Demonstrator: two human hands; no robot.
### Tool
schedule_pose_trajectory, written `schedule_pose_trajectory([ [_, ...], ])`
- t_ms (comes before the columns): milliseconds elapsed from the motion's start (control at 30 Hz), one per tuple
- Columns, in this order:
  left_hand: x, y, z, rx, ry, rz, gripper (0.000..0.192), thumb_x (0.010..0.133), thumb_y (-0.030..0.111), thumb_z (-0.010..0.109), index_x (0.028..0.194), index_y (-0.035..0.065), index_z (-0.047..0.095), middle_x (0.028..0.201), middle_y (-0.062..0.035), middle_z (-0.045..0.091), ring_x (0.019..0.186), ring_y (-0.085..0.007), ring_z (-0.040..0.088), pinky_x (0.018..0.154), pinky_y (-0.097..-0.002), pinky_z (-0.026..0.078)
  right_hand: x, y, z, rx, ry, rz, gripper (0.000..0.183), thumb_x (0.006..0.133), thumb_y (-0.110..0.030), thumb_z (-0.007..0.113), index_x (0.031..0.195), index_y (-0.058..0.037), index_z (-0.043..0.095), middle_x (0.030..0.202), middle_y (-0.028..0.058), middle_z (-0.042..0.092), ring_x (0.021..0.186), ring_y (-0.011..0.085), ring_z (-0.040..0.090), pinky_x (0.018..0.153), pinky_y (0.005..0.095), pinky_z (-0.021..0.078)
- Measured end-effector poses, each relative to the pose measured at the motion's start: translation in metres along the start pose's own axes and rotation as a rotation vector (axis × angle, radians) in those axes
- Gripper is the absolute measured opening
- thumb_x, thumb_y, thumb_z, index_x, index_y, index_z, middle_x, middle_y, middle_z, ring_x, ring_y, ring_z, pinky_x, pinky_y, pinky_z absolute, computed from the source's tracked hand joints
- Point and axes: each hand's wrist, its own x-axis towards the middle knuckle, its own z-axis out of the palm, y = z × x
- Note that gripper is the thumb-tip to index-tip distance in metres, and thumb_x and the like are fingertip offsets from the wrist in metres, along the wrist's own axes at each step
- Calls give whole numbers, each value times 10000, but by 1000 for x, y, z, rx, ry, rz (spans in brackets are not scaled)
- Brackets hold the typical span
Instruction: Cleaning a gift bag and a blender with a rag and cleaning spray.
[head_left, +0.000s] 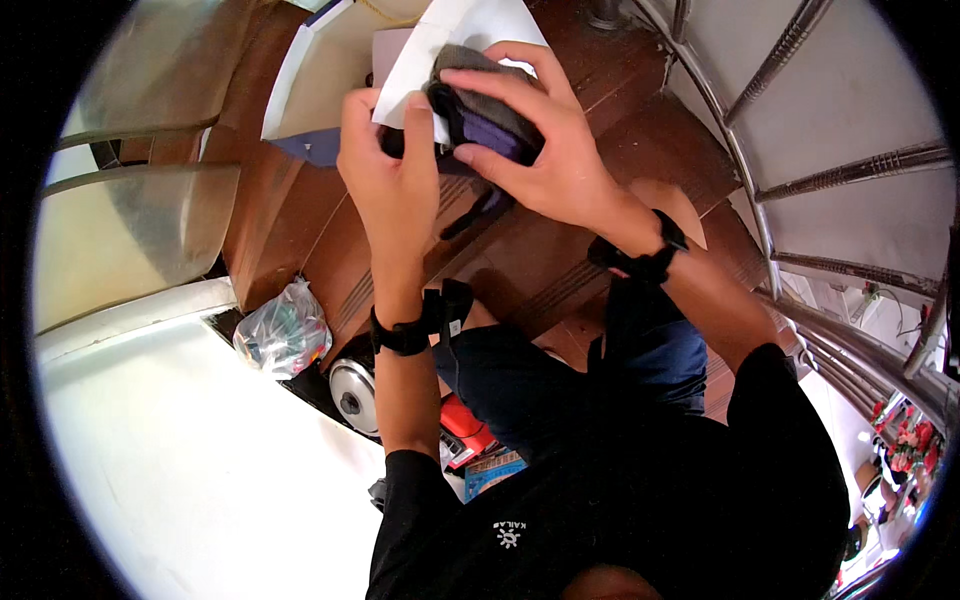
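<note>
My left hand (394, 146) pinches the corner of a white card or stiff paper panel (427, 56) between thumb and fingers. From the other side my right hand (555, 135) grips a folded fabric bundle (487, 112), grey on top with purple and black parts, pressed against the panel. A purple strap with black edging (487, 206) dangles below the bundle. Just beyond my left hand stands an open bag or box (322, 82), pale inside and dark blue outside, with a yellow cord at its top. What lies between my left fingers and the bundle is partly hidden.
Brown tiled stairs (487, 270) lie beneath my hands. A metal railing (742, 150) curves along the right. On the left are a tied clear plastic bag (285, 330), a round metal lid (354, 397), a red item (461, 427) and a white surface (210, 465).
</note>
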Motion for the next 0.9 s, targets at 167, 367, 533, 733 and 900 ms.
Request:
schedule_pose_trajectory([
  [167,-5,16,-4,41,-121,-192,220,1087,190,589,1142,-18,547,931,-116,644,833,-111,572,751,-295,479,10,37,-10,-267,125,-118,384,839,-89,817,1219,-114,768,1194,170,680,1051,365,699,897,394,581],
  [367,-14,8,1,60,-8,-62,226,1090,184,569,1163,-26,531,986,-158,641,875,-180,593,781,-358,502,-8,8,4,-174,11,-103,334,825,-58,803,1154,-116,800,1189,155,693,1052,337,711,907,380,579],
  [533,-13,13,8,9,-4,-100,246,1082,176,575,1184,-37,508,996,-183,662,883,-208,616,803,-389,508,16,48,-12,-317,91,-144,367,848,-54,779,1208,-129,780,1219,174,691,1080,359,702,917,388,581],
  [733,-16,12,6,11,6,-70,249,1089,177,558,1183,-45,498,992,-202,657,894,-233,622,819,-400,505,11,40,-2,-328,91,-151,362,841,-30,762,1187,-131,789,1241,169,691,1083,379,700,936,402,583],
  [900,-15,6,5,29,24,-49,250,1091,193,557,1182,-34,503,990,-202,655,883,-223,623,808,-389,507,20,44,-1,-345,97,-182,352,848,-17,758,1182,-125,784,1249,166,688,1093,370,697,937,398,578],
])
